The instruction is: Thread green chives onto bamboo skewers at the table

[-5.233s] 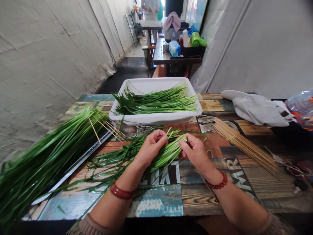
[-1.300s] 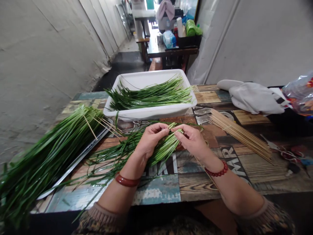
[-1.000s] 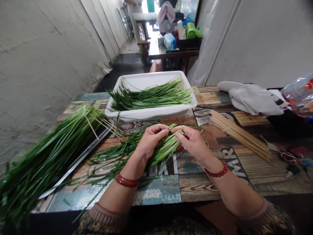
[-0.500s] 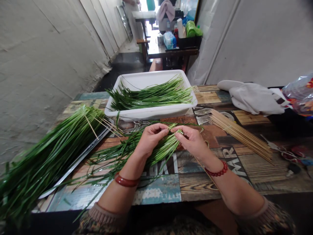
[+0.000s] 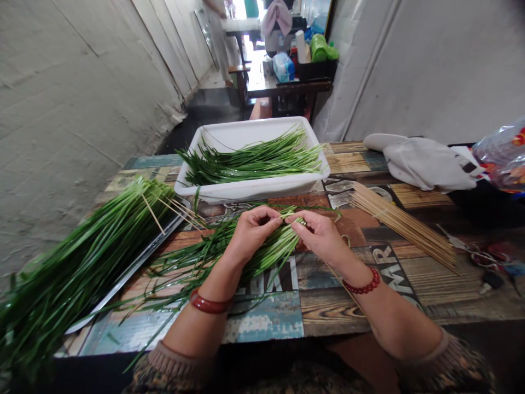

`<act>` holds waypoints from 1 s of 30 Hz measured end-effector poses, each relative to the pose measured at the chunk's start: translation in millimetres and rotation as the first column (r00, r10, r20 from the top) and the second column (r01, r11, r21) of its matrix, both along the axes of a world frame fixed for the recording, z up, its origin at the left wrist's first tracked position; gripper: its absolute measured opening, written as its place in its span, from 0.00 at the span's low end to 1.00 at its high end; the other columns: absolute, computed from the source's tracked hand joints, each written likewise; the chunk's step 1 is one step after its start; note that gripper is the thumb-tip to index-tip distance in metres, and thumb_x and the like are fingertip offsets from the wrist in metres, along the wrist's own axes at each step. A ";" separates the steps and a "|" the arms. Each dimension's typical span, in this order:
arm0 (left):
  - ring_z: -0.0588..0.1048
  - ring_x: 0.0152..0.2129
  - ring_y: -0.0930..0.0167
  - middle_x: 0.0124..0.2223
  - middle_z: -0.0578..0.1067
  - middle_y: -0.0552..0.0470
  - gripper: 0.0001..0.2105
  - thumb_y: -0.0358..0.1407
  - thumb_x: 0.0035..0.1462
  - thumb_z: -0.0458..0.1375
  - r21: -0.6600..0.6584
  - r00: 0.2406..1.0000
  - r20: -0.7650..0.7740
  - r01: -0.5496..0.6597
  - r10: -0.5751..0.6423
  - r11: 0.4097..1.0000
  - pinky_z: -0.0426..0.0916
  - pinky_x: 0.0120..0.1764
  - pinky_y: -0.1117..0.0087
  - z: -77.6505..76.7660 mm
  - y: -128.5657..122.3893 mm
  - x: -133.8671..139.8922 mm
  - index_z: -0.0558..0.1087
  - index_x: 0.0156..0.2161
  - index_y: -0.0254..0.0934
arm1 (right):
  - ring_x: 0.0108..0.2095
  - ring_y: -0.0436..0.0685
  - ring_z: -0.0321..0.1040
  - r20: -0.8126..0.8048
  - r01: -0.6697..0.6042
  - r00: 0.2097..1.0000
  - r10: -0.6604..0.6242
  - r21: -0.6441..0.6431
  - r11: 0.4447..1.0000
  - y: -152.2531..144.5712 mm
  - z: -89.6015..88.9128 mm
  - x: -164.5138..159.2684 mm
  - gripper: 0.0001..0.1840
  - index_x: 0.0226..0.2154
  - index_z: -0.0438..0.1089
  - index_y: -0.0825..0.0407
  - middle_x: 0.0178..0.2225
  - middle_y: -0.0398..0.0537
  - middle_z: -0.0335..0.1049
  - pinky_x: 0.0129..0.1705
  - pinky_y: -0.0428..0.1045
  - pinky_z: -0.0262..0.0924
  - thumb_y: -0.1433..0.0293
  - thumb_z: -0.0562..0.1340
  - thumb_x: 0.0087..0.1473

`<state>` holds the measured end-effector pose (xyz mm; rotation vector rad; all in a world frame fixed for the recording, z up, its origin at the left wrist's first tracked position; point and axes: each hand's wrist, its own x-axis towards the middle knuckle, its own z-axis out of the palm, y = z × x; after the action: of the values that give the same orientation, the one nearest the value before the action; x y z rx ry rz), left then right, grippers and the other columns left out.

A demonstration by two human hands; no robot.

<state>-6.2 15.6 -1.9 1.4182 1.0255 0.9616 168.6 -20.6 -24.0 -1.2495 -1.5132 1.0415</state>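
My left hand and my right hand meet at the pale stem ends of a loose pile of garlic chives on the table. Both pinch stems between thumb and fingers, the fingertips almost touching. The leaves fan out leftward under my left forearm. A thin bamboo skewer runs beneath my right forearm; whether that hand grips it is hidden. To the left, a thick heap of chives lies on a metal tray, with several skewers sticking out near the stem ends.
A white plastic tub holding more chives stands behind my hands. To the right lie a bundle of bamboo skewers, a light cap, scissors and keys. A person stands in the far background.
My hands keep the same pinch on the stems, with barely any shift. In the background, more of the standing person shows.
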 end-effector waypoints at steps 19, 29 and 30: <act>0.64 0.22 0.77 0.25 0.71 0.55 0.13 0.42 0.47 0.66 -0.197 0.991 0.136 0.024 0.003 0.980 0.57 0.27 0.76 -1.3 -3.9 3.3 0.74 0.28 0.33 | 0.20 0.47 0.56 -0.037 0.046 0.998 -0.046 0.014 0.999 0.4 -5.3 -3.4 0.10 0.40 0.66 0.51 0.24 0.39 0.62 0.21 0.43 0.51 0.63 0.59 0.57; 0.63 0.22 0.77 0.25 0.70 0.56 0.12 0.42 0.49 0.65 -0.194 0.991 0.131 -0.001 0.027 0.981 0.57 0.28 0.76 -5.4 -3.6 1.9 0.74 0.29 0.33 | 0.19 0.47 0.55 -0.019 0.029 0.999 -0.029 0.016 0.999 -4.8 -0.9 -2.8 0.10 0.41 0.66 0.50 0.22 0.37 0.59 0.21 0.44 0.51 0.63 0.59 0.58; 0.63 0.22 0.77 0.25 0.70 0.56 0.12 0.42 0.49 0.65 -0.195 0.990 0.139 -0.004 0.031 0.981 0.58 0.28 0.76 -5.8 -3.7 2.0 0.74 0.29 0.33 | 0.19 0.47 0.55 -0.024 0.027 0.999 -0.026 0.016 1.000 -4.8 -1.4 -2.8 0.10 0.41 0.66 0.50 0.22 0.36 0.59 0.21 0.43 0.51 0.63 0.59 0.58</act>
<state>-4.2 11.9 -7.8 1.1648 0.9992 0.9339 165.8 -25.4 -25.4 -1.2390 -1.4806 1.0216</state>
